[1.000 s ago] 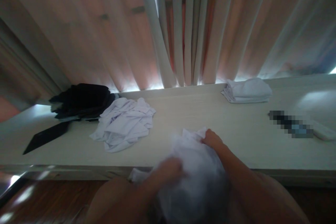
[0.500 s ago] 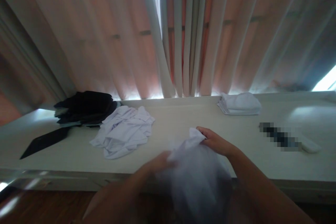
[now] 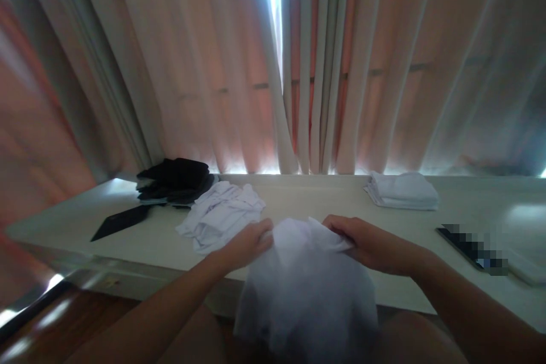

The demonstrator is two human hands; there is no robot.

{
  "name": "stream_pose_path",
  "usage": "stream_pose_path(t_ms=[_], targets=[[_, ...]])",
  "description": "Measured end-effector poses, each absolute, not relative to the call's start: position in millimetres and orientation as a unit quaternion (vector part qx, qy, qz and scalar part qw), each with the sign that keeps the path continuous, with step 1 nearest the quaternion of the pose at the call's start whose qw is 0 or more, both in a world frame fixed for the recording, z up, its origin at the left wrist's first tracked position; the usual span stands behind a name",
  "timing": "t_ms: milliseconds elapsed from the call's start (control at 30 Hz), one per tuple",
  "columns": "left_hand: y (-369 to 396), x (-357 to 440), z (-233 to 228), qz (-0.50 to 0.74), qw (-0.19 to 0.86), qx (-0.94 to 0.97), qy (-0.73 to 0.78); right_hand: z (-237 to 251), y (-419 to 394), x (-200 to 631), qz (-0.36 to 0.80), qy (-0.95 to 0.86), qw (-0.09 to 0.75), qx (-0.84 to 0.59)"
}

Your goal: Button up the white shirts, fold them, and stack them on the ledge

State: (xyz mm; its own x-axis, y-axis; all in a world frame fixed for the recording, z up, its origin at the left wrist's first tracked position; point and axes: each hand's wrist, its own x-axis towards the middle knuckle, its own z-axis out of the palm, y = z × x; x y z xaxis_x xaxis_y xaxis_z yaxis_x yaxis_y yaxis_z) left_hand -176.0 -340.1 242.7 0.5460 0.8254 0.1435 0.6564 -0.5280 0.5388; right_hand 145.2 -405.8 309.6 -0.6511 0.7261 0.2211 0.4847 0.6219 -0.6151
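A thin white cloth garment (image 3: 307, 284) hangs between my two hands over the front edge of the table, its lower part falling toward my lap. My left hand (image 3: 251, 242) pinches its upper left edge. On the other side, my right hand (image 3: 352, 236) has its fingers closed on the upper right edge, with a fold of fabric sticking out beside them. Which kind of garment it is, I cannot make out. Just behind my left hand lies a crumpled heap of white clothes (image 3: 224, 210).
A folded dark stack of clothes (image 3: 174, 182) sits at the back left of the white table (image 3: 311, 193), with a flat black item (image 3: 121, 222) before it. A folded white stack (image 3: 403, 190) lies back right. A phone-like dark object (image 3: 464, 247), partly blurred out, rests at right. Curtains (image 3: 239, 68) hang behind.
My left hand has moved up to the garment's top edge and now grips it level with my right hand. The garment hangs more spread out. The camera view has shifted left and up.
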Motion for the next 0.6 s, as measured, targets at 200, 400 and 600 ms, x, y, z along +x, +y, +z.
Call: stream_pose_path(t_ms=[200,400,600], targets=[[-406,-177,228,0.324,0.132,0.890,0.293,311,-432,121,0.105,-0.936,0.225,-0.250],[-445,-150,197,0.231,0.239,0.894,0.302,308,-447,104,0.063,-0.963,0.214,-0.151],[-414,-180,204,0.191,0.240,0.895,0.324,279,-441,103,0.031,-0.943,0.286,-0.166]])
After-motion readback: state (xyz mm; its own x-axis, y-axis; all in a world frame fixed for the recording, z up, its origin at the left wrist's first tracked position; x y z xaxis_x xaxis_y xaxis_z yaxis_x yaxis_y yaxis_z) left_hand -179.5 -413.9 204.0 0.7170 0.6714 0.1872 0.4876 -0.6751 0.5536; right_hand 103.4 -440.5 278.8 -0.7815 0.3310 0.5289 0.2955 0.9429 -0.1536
